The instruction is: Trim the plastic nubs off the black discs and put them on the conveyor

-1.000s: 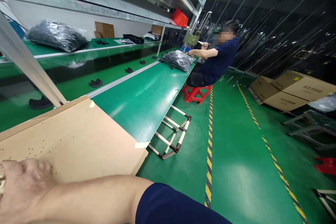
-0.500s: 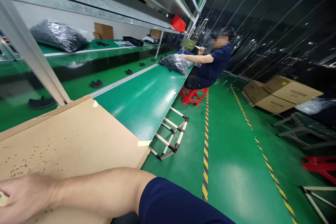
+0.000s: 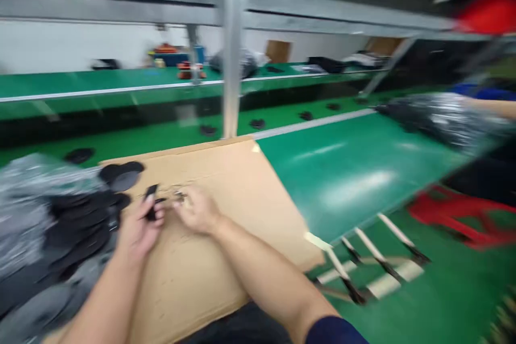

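Observation:
My left hand is closed around a small black plastic piece, held above the cardboard sheet. Just to its right, my right hand pinches a small object with a shiny end; blur hides its kind. The two hands are close together, fingertips a short gap apart. Left of them lies a heap of flat black rounded parts, partly spilling from a clear plastic bag. Dark specks are scattered over the cardboard.
Behind the cardboard runs a green belt with several black parts on it. A metal post rises at the cardboard's back edge. To the right are a green tabletop, a filled plastic bag, a co-worker's arm and a red stool.
The view has swung left and down to the cardboard. My left hand with the black piece and the heap of parts have come into view; my right hand is now beside the left.

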`<action>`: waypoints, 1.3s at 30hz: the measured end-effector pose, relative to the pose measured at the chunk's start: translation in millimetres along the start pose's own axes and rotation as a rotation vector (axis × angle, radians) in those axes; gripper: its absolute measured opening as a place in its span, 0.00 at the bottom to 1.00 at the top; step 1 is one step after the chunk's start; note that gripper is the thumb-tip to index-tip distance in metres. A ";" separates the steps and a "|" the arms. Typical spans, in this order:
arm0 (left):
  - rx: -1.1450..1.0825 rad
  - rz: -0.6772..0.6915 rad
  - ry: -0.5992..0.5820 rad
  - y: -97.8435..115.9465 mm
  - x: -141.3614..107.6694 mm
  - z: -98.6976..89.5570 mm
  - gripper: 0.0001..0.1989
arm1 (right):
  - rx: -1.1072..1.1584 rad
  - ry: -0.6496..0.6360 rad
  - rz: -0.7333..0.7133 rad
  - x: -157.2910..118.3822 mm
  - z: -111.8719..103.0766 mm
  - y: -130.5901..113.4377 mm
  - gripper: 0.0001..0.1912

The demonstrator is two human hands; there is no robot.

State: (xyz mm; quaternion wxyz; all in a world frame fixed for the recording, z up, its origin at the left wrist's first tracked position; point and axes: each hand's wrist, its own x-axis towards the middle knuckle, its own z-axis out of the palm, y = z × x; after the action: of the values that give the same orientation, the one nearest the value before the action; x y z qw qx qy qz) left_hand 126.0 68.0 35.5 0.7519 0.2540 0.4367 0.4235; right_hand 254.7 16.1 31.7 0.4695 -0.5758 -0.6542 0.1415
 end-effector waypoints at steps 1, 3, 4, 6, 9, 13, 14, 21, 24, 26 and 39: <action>-0.053 0.027 0.025 7.8 -4.7 -12.8 0.04 | -0.044 0.000 -0.048 -1.3 1.6 4.6 0.14; -0.123 0.021 -0.013 15.6 -6.6 -24.3 0.05 | -0.155 0.004 -0.084 0.2 4.3 12.9 0.14; -0.152 0.014 -0.005 17.0 -4.7 -25.4 0.06 | -0.209 -0.010 -0.085 1.4 5.2 15.0 0.14; -0.182 0.007 0.010 16.8 0.1 -23.5 0.07 | -0.300 -0.030 -0.088 2.7 6.0 15.1 0.12; -0.193 0.007 0.003 14.5 2.1 -20.5 0.09 | -0.379 -0.049 -0.109 1.9 6.0 11.4 0.10; -0.190 -0.016 -0.026 13.6 -0.1 -22.1 0.11 | -0.420 -0.067 -0.140 1.9 7.8 11.9 0.07; -0.190 -0.019 -0.029 13.7 -0.3 -22.6 0.11 | -0.425 -0.071 -0.144 2.0 8.2 12.6 0.07; -0.196 -0.028 -0.023 13.4 0.0 -22.0 0.11 | -0.460 -0.071 -0.138 1.9 7.7 11.6 0.05; -0.195 -0.019 -0.022 12.2 0.0 -22.0 0.10 | -0.481 -0.080 -0.136 1.7 8.0 11.7 0.04; -0.190 -0.009 -0.025 11.3 0.4 -22.2 0.11 | -0.490 -0.084 -0.129 1.5 8.9 12.4 0.05; -0.170 0.025 -0.027 10.4 -0.7 -21.5 0.14 | -0.463 -0.073 -0.081 2.7 9.5 13.1 0.09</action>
State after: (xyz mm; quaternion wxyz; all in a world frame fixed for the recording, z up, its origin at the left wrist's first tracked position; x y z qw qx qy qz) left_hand 102.8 72.9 33.1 0.7713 0.2004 0.3859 0.4647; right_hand 255.7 25.7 18.4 0.3062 -0.6360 -0.7083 -0.0103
